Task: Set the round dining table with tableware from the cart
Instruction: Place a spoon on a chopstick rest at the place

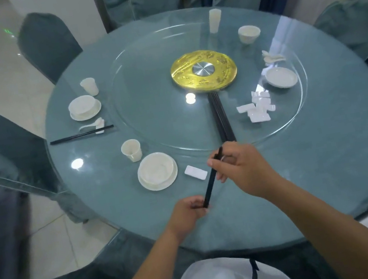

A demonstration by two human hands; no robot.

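On the round glass desk (328, 164), far left, a finished setting: cup (89, 87), bowl on plate (84, 107), spoon and chopsticks on a rest (82, 134). Nearer, another cup (131, 150), bowl on plate (158, 174) and a bare chopstick rest (196, 173). The left hand (189, 211) pinches the lower end of a black chopstick pair (211, 179); the right hand (241, 168) curls its grip round the upper end. The hand hides the near tips of the chopstick bundle (221, 118) lying on the turntable. Right of it, a blurred pile of spare rests (258, 109), a plate (281, 77) and a bowl (249, 33).
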